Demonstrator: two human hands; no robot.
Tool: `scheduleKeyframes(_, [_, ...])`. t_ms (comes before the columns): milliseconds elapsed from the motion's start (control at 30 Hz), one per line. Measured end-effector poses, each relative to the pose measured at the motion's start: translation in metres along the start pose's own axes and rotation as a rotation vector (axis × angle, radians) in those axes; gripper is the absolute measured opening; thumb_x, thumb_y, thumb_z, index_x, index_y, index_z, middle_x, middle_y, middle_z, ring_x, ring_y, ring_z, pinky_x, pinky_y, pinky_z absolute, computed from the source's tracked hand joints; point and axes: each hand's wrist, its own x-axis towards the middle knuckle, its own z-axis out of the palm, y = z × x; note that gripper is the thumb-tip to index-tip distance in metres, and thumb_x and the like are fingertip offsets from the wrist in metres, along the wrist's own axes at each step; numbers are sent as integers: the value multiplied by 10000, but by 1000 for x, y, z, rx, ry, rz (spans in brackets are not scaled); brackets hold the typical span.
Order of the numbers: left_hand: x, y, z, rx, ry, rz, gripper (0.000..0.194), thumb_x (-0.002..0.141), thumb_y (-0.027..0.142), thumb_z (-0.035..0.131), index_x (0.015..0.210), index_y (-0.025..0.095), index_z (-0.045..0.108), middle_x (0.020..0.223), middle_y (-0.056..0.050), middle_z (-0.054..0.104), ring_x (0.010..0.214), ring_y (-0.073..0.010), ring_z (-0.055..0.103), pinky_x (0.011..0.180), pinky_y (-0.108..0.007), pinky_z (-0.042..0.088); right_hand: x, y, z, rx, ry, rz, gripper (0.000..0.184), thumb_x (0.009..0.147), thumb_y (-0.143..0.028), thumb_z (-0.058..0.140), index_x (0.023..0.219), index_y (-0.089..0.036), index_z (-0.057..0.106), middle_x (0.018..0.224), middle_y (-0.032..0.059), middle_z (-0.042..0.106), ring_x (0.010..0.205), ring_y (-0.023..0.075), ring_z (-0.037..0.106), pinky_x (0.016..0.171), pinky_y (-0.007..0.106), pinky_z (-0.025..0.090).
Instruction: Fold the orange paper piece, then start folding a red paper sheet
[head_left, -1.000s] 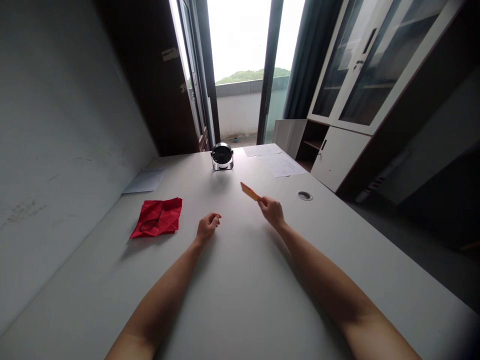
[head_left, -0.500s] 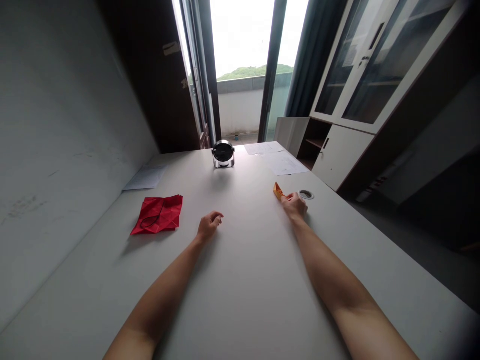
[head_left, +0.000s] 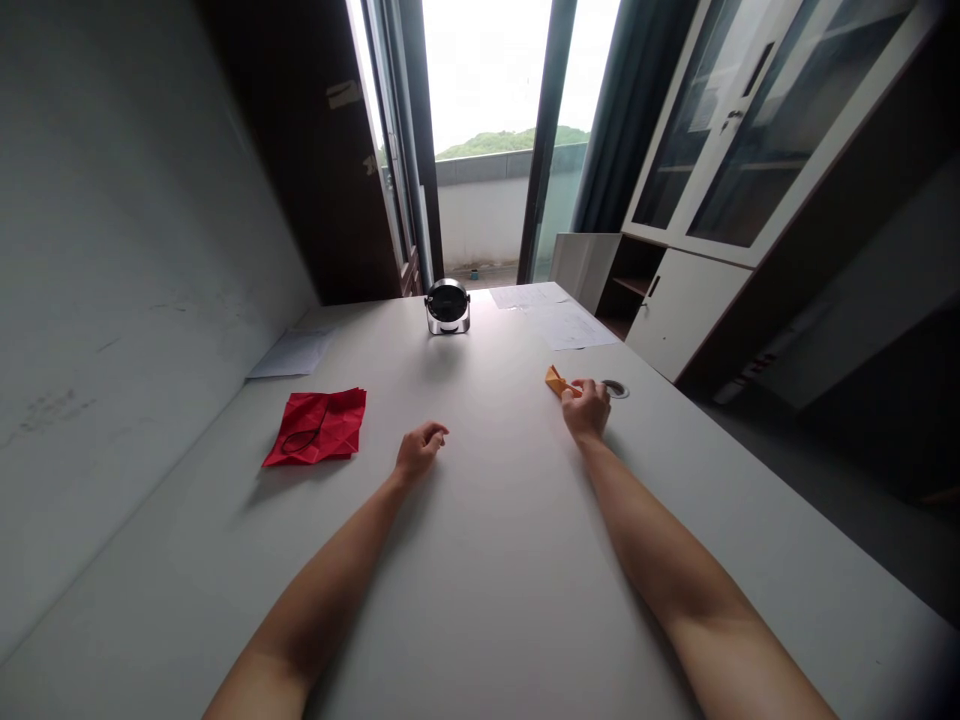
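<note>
My right hand (head_left: 588, 408) is over the right part of the white table (head_left: 480, 560), its fingertips closed on an orange folded paper boat (head_left: 556, 380). The boat's pointed end sticks out to the left of the fingers, and its near side is partly covered by them. My left hand (head_left: 420, 450) rests on the table near the middle, fingers curled together, with nothing visible in it. Left of that hand lies a red folded fabric-like piece (head_left: 341, 425) with a dark cord loop (head_left: 301, 440) on top.
Just beyond my right hand is a round grommet-like ring (head_left: 616, 389) in the tabletop. A round black device on a silver stand (head_left: 448, 307) is at the far end. Paper sheets (head_left: 574, 328) lie far right, another sheet (head_left: 291, 354) by the left wall. A cabinet (head_left: 690, 310) stands to the right.
My right hand has shifted slightly left and its fingers have changed their hold on the orange boat, which has turned a little. My left hand has stayed still.
</note>
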Motion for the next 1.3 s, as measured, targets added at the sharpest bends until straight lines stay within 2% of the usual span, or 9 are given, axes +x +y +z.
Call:
scheduleKeyframes(167, [6,21,-29,229,136,149,204,875,236,510,919,207,707,919,-63,709,838,-195,620,783,-296,456,-13,-21,-9,61,-35,-190,210,846,-269,469,943,-171,627,1044,118,568,1004,265,503,937,390,374])
scheduleKeyframes(267, [13,20,-70,328,321,136,237,908,245,465,957,192,690,988,-81,696,927,-222,608,842,-326,450,-19,-36,-18,99,-32,-275,193,859,-258,472,938,-182,631,1076,104,585,1044,266,511,970,402,355])
scheduleKeyframes(367, [10,-2,-121,498,492,14,230,905,255,463,937,193,682,1007,-83,677,961,-244,580,917,-366,425,-27,-55,-25,187,-85,-334,185,865,-239,460,916,-176,626,1039,101,614,1051,263,532,982,403,365])
scheduleKeyframes(467, [-5,-38,-164,705,557,-125,185,872,261,509,910,201,680,1056,-102,645,1005,-275,550,964,-412,394,-50,-86,-24,376,-278,-362,171,854,-214,467,912,-184,624,918,75,657,894,221,591,884,352,440])
scheduleKeyframes(567, [-26,-70,-187,811,581,-252,153,826,271,558,901,209,677,1075,-124,617,1052,-321,521,938,-452,400,-91,-130,-16,587,-648,-399,143,846,-226,530,923,-215,649,828,32,689,727,177,614,743,301,479])
scheduleKeyframes(733, [-46,-91,-184,815,578,-244,261,838,291,552,1063,201,649,1186,-137,585,1094,-321,521,978,-446,391,-163,-212,9,827,-1103,-340,150,850,-287,605,966,-263,697,922,14,713,780,173,637,710,295,497])
scheduleKeyframes(900, [-48,-92,-180,831,571,-224,360,844,289,555,1187,193,608,1238,-146,577,1137,-328,511,1002,-452,367,-195,-274,48,1029,-1340,-27,251,830,-349,643,1063,-263,681,1049,43,672,807,176,644,599,260,504])
scheduleKeyframes(1167, [-47,-102,-182,854,524,-228,270,841,278,560,1082,204,658,1101,-125,650,1046,-296,558,983,-423,366,-214,-325,84,966,-1246,63,207,821,-268,597,997,-226,696,887,23,678,724,149,600,632,268,500])
scheduleKeyframes(1300, [-46,-106,-180,869,486,-211,218,844,266,558,1015,216,683,1045,-102,678,1015,-278,567,988,-420,364,-214,-329,82,769,-994,-26,202,855,-288,531,922,-225,711,947,28,692,881,169,612,800,281,486])
